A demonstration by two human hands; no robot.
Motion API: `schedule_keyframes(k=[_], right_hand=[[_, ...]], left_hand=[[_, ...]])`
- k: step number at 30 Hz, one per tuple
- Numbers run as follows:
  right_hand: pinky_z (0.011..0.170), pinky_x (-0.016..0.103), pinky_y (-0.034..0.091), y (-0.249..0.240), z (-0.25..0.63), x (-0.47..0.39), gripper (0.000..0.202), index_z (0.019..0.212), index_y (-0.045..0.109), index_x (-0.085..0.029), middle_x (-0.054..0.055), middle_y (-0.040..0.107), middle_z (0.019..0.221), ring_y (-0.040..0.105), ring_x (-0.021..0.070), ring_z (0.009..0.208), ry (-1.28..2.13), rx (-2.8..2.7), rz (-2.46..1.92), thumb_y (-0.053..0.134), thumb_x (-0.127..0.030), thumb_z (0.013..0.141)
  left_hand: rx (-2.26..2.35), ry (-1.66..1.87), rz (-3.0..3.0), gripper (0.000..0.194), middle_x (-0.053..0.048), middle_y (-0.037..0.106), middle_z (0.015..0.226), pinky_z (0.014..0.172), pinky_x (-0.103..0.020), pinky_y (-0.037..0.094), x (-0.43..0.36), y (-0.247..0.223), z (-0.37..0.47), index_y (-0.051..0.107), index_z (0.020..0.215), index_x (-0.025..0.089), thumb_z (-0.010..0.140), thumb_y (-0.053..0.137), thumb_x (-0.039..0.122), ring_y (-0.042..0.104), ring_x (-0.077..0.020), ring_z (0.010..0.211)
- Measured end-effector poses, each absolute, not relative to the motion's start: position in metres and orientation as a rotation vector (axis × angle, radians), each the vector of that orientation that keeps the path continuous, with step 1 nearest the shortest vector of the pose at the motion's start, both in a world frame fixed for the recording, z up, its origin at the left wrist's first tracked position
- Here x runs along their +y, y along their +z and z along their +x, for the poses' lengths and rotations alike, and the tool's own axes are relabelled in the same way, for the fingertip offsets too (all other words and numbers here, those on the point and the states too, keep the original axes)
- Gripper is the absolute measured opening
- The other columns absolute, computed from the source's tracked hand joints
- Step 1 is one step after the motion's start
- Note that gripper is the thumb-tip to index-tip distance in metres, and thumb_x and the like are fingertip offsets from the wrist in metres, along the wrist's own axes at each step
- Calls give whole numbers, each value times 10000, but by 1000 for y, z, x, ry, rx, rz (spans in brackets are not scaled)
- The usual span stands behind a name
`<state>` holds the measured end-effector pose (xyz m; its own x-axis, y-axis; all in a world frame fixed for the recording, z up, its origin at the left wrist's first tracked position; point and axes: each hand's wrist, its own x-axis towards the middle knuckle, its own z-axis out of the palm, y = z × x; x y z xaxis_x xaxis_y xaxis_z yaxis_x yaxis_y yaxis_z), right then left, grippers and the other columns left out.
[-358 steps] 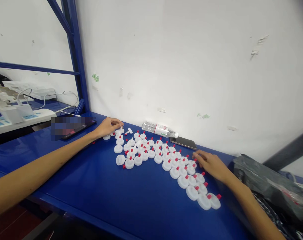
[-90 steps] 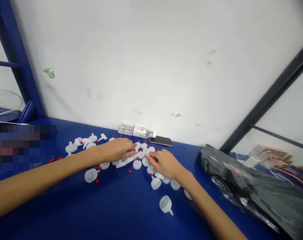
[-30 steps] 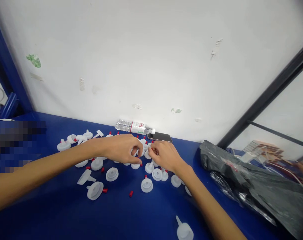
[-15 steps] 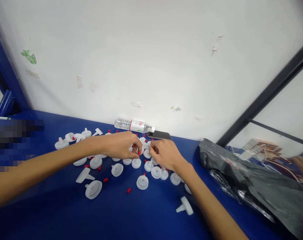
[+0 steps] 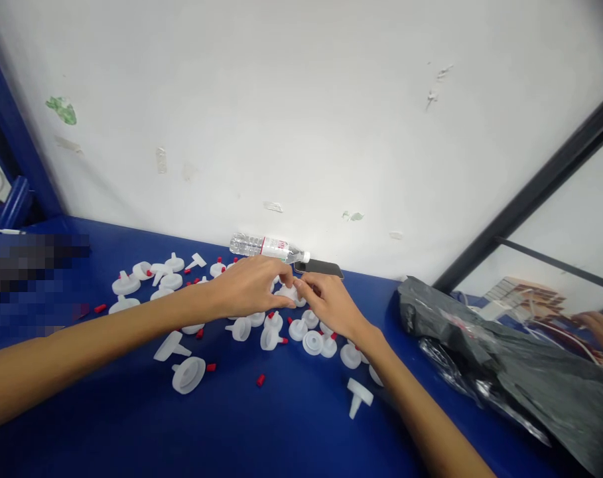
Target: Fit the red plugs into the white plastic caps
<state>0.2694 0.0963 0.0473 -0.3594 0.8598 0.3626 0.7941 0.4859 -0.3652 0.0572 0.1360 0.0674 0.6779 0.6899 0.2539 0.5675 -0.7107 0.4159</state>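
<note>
Head cam: left hand [image 5: 254, 285] curves wide around a white cap [image 5: 287, 292], far middle of the blue table [image 5: 231, 431], right hand [image 5: 332, 302] fingers narrow beside it, can't tell if either's gripping, looks like two-handed cap handling, next move wants a steady pinch

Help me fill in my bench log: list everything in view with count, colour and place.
White pieces: many (partly hidden), white, across the table
Red caps: many, red, some on spouts, others loose
Bottle: 1, clear with white-and-red label, lying by the wall
Phone: 1, dark, flat near the bottle's neck
Bag: 1, dark grey, right side
Table: 1, blue, below
Wall: 1, white, patched, behind
Frame: 1, blue, left
Post: 1, dark, right
Blurred item: 1, dark, left
Brown stack: 1, brown, far right
Another hand: 1, bare, right edge
Left hand: 1, bare, among the white pieces
Right hand: 1, bare, beside it
</note>
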Motion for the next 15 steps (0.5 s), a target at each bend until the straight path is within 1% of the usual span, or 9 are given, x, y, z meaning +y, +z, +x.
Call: schedule_keyframes(k=[2, 4, 7, 9, 12, 14, 15], right_hand=[[638, 264, 322, 48, 270, 96, 464, 774, 625, -193, -25, 628, 712, 519, 121, 635, 189, -2221, -1343, 395, -400, 1121], [641, 266, 325, 48, 271, 96, 468, 774, 626, -192, -21, 631, 720, 527, 124, 644, 188, -2227, -1335, 389, -398, 1121], [649, 276, 311, 51, 273, 93, 404, 753, 604, -197, -21, 611, 721, 528, 133, 669, 143, -2239, -1355, 448, -355, 1091], [652, 285, 294, 54, 275, 91, 326, 746, 596, -200, -22, 607, 730, 521, 137, 681, 101, -2251, -1382, 500, -284, 1046], [643, 298, 278, 58, 278, 89, 258, 720, 608, -204, -22, 619, 740, 513, 138, 674, 60, -2286, -1419, 545, -201, 971], [638, 307, 277, 59, 280, 89, 305, 697, 614, -204, -13, 616, 729, 515, 144, 667, 29, -2288, -1445, 528, -223, 989], [642, 310, 288, 59, 280, 89, 338, 709, 628, -204, -4, 620, 734, 525, 151, 674, 8, -2273, -1460, 501, -253, 1019]], left_hand=[[1003, 598, 2552, 318, -25, 746, 858, 654, -312, 412, 138, 65, 58, 733, 1004, 213, 876, 743, 503, 650, -187, 695], [973, 597, 2522, 270, -13, 756, 857, 656, -303, 436, 140, 64, 57, 727, 990, 217, 887, 727, 466, 661, -171, 684], [895, 541, 2514, 261, -23, 782, 973, 689, -291, 471, 142, 65, 55, 724, 988, 228, 852, 756, 448, 703, -194, 830], [849, 492, 2531, 260, -26, 782, 992, 707, -291, 475, 141, 67, 54, 740, 979, 239, 837, 766, 455, 702, -211, 890], [819, 466, 2571, 263, -37, 772, 954, 704, -302, 468, 139, 74, 53, 767, 954, 240, 912, 664, 478, 686, -209, 852], [839, 502, 2603, 296, -57, 766, 977, 763, -327, 479, 139, 77, 52, 763, 978, 219, 978, 548, 423, 678, -216, 877], [858, 528, 2623, 301, -76, 762, 1021, 827, -351, 483, 140, 78, 51, 758, 1010, 203, 987, 517, 381, 675, -233, 939]])
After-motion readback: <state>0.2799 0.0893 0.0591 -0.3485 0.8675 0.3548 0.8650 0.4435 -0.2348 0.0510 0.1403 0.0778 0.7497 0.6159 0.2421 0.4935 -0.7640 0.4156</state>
